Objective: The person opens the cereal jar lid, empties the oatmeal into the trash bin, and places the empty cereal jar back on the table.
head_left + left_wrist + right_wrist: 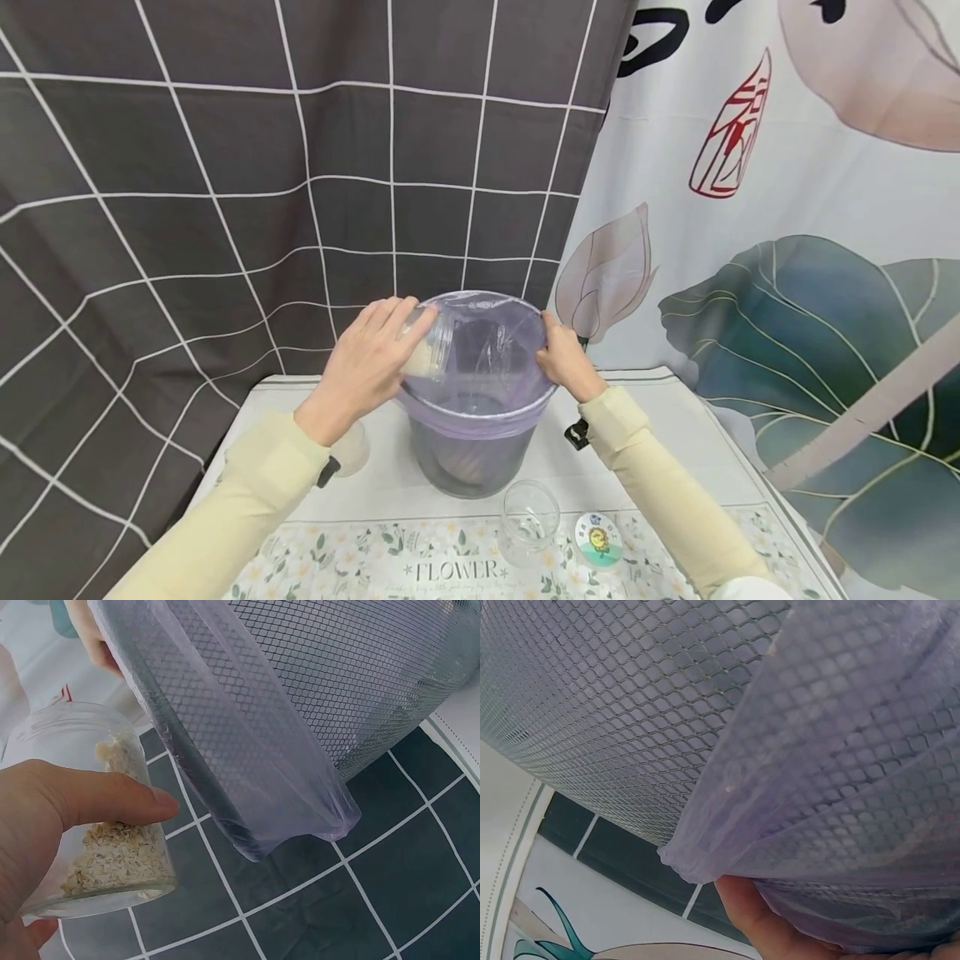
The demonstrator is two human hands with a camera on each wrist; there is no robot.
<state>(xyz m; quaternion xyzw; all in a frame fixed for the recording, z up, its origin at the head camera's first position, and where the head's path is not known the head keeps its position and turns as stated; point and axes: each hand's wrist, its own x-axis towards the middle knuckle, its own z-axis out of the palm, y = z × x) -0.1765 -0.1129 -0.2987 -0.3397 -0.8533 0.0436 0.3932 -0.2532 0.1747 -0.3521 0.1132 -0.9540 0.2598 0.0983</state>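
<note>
"On the white table [382, 492], what stands before you?"

"One mesh bin [468, 462], with a purple bag [480, 423] folded over its rim."

"And how are your hands?"

"My left hand [367, 354] has thumb and fingers curled around a glass jar [427, 357], tilted at the bin's left rim. My right hand [566, 358] grips the opposite rim together with the bag."

"Which smaller things do you see?"

"Near the bin, a clear glass [531, 510]; beside it, a round lid [599, 540]. Inside the jar, pale flakes [120, 862]."

White table [386, 467], lined bin [480, 462], glass jar [530, 512], disc [598, 540]
</note>
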